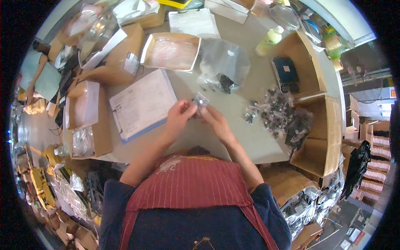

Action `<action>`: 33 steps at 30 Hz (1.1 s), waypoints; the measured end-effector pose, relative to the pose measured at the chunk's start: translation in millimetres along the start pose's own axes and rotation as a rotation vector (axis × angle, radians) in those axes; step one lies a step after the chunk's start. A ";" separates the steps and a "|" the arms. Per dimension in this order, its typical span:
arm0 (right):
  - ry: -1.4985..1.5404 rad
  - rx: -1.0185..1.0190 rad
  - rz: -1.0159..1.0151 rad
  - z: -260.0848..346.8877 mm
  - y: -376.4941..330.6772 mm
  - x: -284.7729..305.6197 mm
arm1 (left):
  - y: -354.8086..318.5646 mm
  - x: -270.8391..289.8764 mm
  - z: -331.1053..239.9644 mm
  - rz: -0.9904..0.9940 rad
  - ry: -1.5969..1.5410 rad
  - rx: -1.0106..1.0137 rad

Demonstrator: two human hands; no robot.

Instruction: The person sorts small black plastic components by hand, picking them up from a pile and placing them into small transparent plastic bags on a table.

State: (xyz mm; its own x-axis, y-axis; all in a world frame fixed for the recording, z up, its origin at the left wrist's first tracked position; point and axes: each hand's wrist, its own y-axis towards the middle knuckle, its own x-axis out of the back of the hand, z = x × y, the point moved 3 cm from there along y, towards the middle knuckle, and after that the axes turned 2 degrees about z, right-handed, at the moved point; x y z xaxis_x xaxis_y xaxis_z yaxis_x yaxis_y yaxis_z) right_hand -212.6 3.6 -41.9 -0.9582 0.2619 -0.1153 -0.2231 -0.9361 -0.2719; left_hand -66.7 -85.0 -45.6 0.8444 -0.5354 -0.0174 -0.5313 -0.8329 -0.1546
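Note:
Above the table, near its middle, both hands meet at a small clear plastic bag (201,99). My left hand (180,113) pinches the bag's left side with closed fingers. On its right side, my right hand (214,119) grips it with the thumb on top. Something dark shows by the fingertips, too small to make out. Just beyond lies a large clear plastic bag (223,54) with black parts (226,84) at its mouth. To the right spreads a heap of small black parts (276,111), with small filled bags (251,112) at its left edge.
Left of my hands lies a clipboard with papers (143,102). A shallow carton of clear bags (171,51) sits behind it. Open cardboard boxes (318,133) border the right side, near a bottle of yellow-green liquid (270,41). More cartons (100,137) line the left.

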 end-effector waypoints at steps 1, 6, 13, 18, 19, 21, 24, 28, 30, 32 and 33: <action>0.087 -0.067 0.033 -0.1 2.0 -3.3 | -10.5 -1.9 0.3 0.017 -0.096 0.028; 0.127 0.113 -0.080 -12.0 6.4 3.7 | -31.7 8.7 21.4 0.060 0.052 0.107; -0.390 0.105 0.150 -19.5 -15.3 -1.6 | -34.3 14.7 8.8 0.201 0.228 0.225; -0.443 0.035 0.114 -18.1 -19.3 4.1 | -38.8 11.5 10.4 0.137 0.466 -0.053; -0.392 -0.003 0.151 -17.0 -22.2 3.2 | -38.6 10.7 8.1 0.187 0.535 -0.039; -0.341 -0.036 0.185 -18.0 -24.5 6.6 | -38.4 8.7 0.9 0.239 0.606 -0.031; -0.089 -0.119 0.349 -24.2 -30.3 8.3 | -41.3 8.9 -4.8 0.182 0.514 0.079; 0.093 -0.197 0.312 -24.9 -37.5 2.9 | -39.4 9.9 -4.5 0.157 0.417 0.115; 0.129 -0.172 0.257 -29.0 -35.9 4.4 | -37.1 9.5 -1.5 0.162 0.336 0.058; 0.101 -0.184 0.216 -35.6 -34.8 6.5 | -39.9 7.0 -1.9 0.298 0.150 0.029; 0.103 -0.183 0.216 -40.0 -34.0 7.4 | -41.8 6.1 -4.3 0.298 0.152 0.029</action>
State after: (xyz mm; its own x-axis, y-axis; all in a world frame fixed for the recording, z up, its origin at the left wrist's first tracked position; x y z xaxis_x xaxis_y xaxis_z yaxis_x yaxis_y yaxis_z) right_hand -205.0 46.7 -71.7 -0.9547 0.0924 -0.2827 0.0287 -0.9174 -0.3969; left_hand -39.6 -54.1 -35.0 0.6308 -0.7716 0.0816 -0.7496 -0.6332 -0.1928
